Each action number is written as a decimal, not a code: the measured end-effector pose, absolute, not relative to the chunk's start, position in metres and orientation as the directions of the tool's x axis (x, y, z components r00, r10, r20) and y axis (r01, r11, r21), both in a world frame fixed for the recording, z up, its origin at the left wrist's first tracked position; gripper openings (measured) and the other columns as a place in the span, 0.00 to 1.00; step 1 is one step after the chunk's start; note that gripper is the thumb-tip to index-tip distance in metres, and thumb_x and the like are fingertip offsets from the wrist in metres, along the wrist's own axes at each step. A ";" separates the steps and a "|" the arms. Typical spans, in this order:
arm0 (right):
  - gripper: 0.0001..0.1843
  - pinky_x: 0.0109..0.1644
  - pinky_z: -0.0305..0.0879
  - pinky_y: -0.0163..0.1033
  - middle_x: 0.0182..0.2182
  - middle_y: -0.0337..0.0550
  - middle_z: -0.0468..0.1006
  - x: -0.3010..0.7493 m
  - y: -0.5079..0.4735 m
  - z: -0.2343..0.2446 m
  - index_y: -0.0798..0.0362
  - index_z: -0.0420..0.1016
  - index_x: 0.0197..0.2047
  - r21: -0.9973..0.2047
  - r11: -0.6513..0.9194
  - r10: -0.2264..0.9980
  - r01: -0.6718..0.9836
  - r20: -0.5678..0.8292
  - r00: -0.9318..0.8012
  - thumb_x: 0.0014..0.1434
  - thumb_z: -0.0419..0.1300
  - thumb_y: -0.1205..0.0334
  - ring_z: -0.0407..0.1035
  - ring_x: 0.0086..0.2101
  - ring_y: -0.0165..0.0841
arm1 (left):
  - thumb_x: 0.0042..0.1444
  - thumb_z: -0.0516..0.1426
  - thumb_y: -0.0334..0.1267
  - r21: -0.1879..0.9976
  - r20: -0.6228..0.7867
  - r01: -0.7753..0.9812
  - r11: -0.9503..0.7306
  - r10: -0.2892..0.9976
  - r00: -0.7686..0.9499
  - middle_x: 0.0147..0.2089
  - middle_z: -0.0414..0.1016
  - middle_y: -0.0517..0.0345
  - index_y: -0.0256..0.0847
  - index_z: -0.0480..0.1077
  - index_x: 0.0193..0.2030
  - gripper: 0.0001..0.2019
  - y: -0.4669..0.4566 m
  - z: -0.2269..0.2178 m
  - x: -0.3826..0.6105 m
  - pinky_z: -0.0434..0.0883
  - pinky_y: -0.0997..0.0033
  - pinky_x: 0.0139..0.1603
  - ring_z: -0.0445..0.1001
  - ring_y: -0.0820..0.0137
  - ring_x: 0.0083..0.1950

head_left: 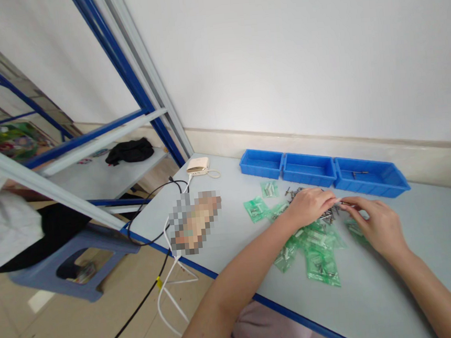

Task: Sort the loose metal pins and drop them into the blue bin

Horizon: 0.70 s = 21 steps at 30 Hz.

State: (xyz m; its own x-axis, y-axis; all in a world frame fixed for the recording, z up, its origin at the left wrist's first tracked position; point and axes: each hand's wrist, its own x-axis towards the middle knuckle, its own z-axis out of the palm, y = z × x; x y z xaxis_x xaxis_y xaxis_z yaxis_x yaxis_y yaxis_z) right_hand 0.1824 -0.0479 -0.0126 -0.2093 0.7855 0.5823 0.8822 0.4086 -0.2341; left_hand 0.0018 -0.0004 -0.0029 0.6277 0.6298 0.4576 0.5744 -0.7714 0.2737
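My left hand (309,205) and my right hand (374,223) meet fingertip to fingertip over a pile of small dark metal screws (326,214) on the grey table (433,245). Both hands have their fingers pinched together at the pile. What they pinch is too small to make out. Several small green plastic bags (321,266) of parts lie under and in front of my hands, with more green bags (257,208) to the left.
Three blue plastic bins (308,169) stand in a row along the wall; the right bin (370,177) holds a screw. A beige power bank (198,165) with a white cable lies at the table's left corner. A blurred patch (194,221) covers something. A blue stool (75,256) and metal shelving (100,143) stand to the left.
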 end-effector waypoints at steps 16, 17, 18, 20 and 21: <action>0.23 0.38 0.63 0.41 0.33 0.45 0.80 0.183 -0.047 -0.016 0.50 0.76 0.38 -0.228 0.427 0.785 0.875 0.574 -0.233 0.62 0.46 0.45 0.71 0.30 0.36 | 0.65 0.45 0.43 0.249 0.444 0.596 -0.763 0.637 0.630 0.32 0.76 0.55 0.36 0.72 0.32 0.19 0.001 -0.003 0.005 0.66 0.71 0.42 0.74 0.69 0.38; 0.23 0.38 0.63 0.41 0.33 0.45 0.80 0.184 -0.046 -0.017 0.50 0.76 0.38 -0.230 0.424 0.788 0.876 0.571 -0.231 0.62 0.46 0.45 0.71 0.30 0.37 | 0.65 0.46 0.44 0.255 0.447 0.607 -0.753 0.648 0.616 0.32 0.76 0.54 0.36 0.72 0.32 0.19 0.000 0.005 0.002 0.66 0.71 0.43 0.74 0.69 0.39; 0.24 0.37 0.63 0.41 0.33 0.45 0.80 0.185 -0.046 -0.018 0.51 0.76 0.38 -0.233 0.420 0.790 0.877 0.570 -0.226 0.62 0.45 0.44 0.71 0.29 0.37 | 0.65 0.46 0.44 0.265 0.457 0.620 -0.739 0.662 0.594 0.33 0.77 0.54 0.36 0.72 0.33 0.19 -0.001 0.015 -0.004 0.66 0.71 0.44 0.73 0.69 0.40; 0.25 0.36 0.63 0.42 0.31 0.45 0.79 0.187 -0.045 -0.019 0.51 0.76 0.37 -0.243 0.404 0.796 0.882 0.568 -0.208 0.62 0.44 0.43 0.71 0.29 0.37 | 0.65 0.45 0.46 0.305 0.488 0.657 -0.690 0.705 0.514 0.38 0.77 0.54 0.37 0.72 0.37 0.19 -0.009 0.039 -0.024 0.65 0.69 0.47 0.72 0.68 0.42; 0.26 0.36 0.63 0.42 0.31 0.45 0.79 0.187 -0.045 -0.019 0.51 0.75 0.37 -0.248 0.393 0.801 0.886 0.566 -0.197 0.62 0.44 0.43 0.71 0.29 0.38 | 0.65 0.45 0.46 0.326 0.499 0.676 -0.661 0.728 0.470 0.40 0.77 0.55 0.38 0.72 0.40 0.19 -0.015 0.052 -0.039 0.65 0.68 0.49 0.72 0.68 0.44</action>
State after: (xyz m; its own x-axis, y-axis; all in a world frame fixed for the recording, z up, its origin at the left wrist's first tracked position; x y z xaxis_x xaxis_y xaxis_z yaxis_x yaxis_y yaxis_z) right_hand 0.1872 -0.0447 -0.0188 -0.1969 0.8006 0.5659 0.8856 0.3930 -0.2477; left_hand -0.0392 -0.0146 0.0519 0.4704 0.7276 0.4993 0.6760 -0.6608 0.3260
